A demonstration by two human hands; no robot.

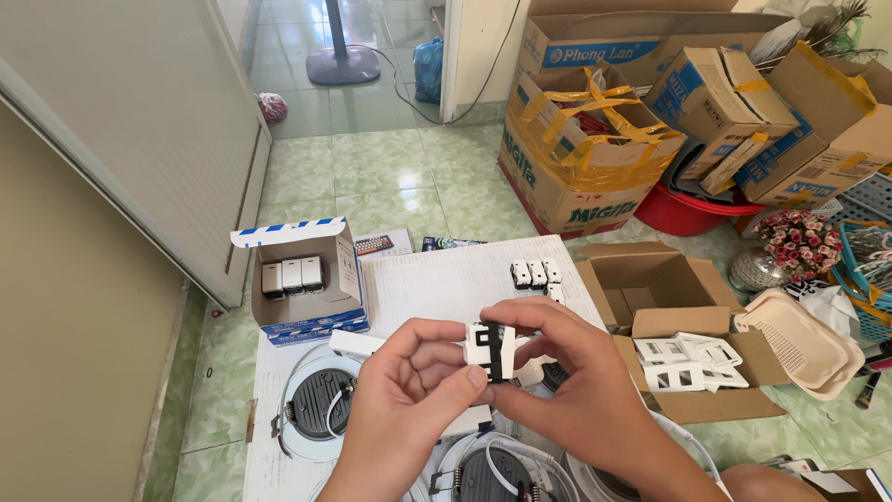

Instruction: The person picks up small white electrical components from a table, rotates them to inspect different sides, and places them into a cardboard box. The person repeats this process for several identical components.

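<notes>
My left hand [404, 395] and my right hand [567, 381] meet over a white board [437, 279] lying on the floor. Together they hold a small white switch module with a black back [489, 350], pinched between thumbs and fingertips. A few more white switch modules [536, 274] lie on the board just beyond my hands. To the left stands a small open blue and white box [307, 279] with three switch modules inside.
Round recessed light fittings [316, 404] with white wires lie on the board near me. An open cardboard box of white face plates [692, 363] sits at right. Stacked taped cartons [595, 139], a red basin [683, 212] and a flower pot [799, 242] crowd the back right. A white door [139, 130] stands left.
</notes>
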